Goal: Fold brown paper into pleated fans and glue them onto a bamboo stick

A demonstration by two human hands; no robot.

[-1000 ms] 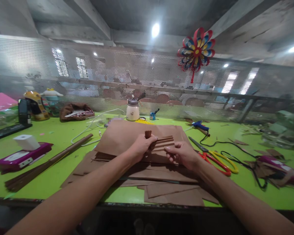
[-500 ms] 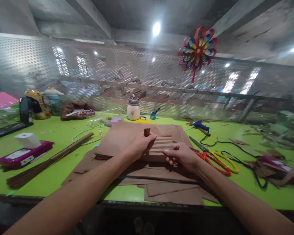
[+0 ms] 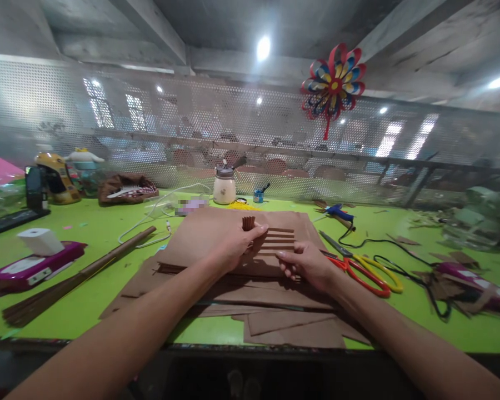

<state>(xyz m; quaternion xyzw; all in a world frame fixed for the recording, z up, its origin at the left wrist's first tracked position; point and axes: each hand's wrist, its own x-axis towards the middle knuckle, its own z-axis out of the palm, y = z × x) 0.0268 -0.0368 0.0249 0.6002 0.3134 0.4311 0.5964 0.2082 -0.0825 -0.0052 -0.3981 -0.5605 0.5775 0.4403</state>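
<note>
My left hand (image 3: 235,244) is closed on a strip of pleated brown paper (image 3: 280,239). Its gathered folds (image 3: 248,223) stick up above the fingers as a small ridged bundle. Toward the right, the paper shows as parallel light and dark bands between the hands. My right hand (image 3: 308,261) pinches the lower right corner of it between thumb and fingers. Both hands are above a stack of brown paper sheets (image 3: 200,233) on the green table. The part inside the left palm is hidden.
Red-handled scissors (image 3: 369,278) and yellow-handled scissors (image 3: 381,272) lie right of the hands, near a blue glue gun (image 3: 339,212). A long brown paper bundle (image 3: 83,272) and purple power strip (image 3: 37,266) lie left. Behind stand a cream bottle (image 3: 224,186) and blue jar (image 3: 259,195).
The dark bands on the pleated paper between my hands look sharper and its light bands duller. Both hands keep their grip; the whole view has shifted slightly.
</note>
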